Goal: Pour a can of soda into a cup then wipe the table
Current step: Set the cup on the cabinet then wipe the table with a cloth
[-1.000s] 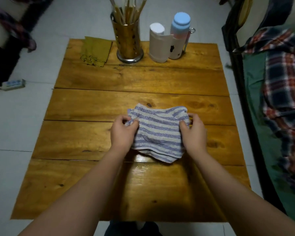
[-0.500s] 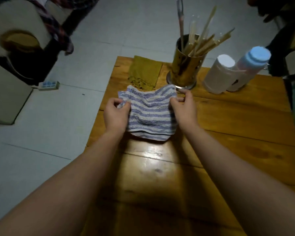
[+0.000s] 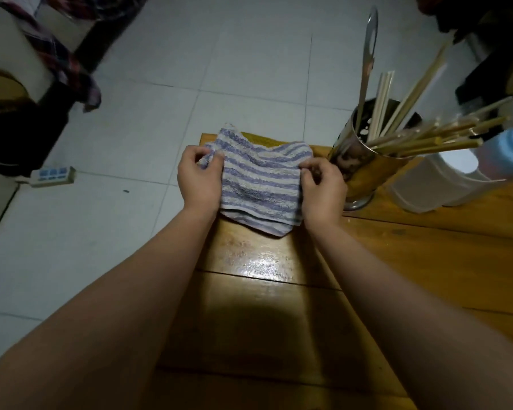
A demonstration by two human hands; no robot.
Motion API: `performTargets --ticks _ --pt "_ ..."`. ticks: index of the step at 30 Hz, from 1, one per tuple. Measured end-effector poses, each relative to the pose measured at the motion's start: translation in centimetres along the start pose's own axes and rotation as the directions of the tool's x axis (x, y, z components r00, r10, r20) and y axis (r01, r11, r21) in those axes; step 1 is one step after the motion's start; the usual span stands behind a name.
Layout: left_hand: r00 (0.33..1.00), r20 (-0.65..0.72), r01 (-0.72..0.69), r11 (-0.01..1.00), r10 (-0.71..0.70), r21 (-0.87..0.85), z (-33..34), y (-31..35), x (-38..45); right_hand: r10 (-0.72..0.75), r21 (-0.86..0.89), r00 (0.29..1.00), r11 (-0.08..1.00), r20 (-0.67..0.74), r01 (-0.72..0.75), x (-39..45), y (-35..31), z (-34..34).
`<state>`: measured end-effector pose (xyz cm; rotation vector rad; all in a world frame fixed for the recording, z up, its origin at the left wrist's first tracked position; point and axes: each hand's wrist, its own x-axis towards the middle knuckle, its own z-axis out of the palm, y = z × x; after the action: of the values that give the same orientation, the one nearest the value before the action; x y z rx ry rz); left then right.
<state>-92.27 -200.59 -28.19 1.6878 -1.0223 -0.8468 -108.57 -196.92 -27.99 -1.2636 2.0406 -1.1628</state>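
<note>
Wooden table (image 3: pixel 427 261), far-left corner | both hands, left hand (image 3: pixel 199 179) and right hand (image 3: pixel 323 190), pinch striped towel (image 3: pixel 261 184) edges | soft, limp, light; grip the edges.

Pale grey floor tiles (image 3: pixel 137 238) under dim light — a white power strip (image 3: pixel 52 175) lies on them, plaid cloth (image 3: pixel 71 66) hanging at the left.

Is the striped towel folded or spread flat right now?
Folded: the striped towel shows doubled layered edges at its near side, with the left hand and right hand pinching its two ends.
</note>
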Motion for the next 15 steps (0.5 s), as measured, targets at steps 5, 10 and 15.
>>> performTargets --ticks 5,10,15 --pt "0.999 0.042 -0.024 0.986 0.017 0.166 0.3 -1.9 0.9 -0.004 -0.241 0.992 0.97 0.123 0.034 0.3 1.4 0.7" --pt "0.995 0.092 -0.007 0.943 -0.025 0.332 -0.2 -2.8 1.2 0.015 -0.287 0.982 0.957 0.189 0.04 -0.3 2.2 0.8" --pt "0.994 0.112 -0.027 0.907 -0.022 0.42 -1.4 -1.9 -0.3 -0.009 -0.248 0.967 0.966 0.255 0.074 -1.4 2.1 -1.1"
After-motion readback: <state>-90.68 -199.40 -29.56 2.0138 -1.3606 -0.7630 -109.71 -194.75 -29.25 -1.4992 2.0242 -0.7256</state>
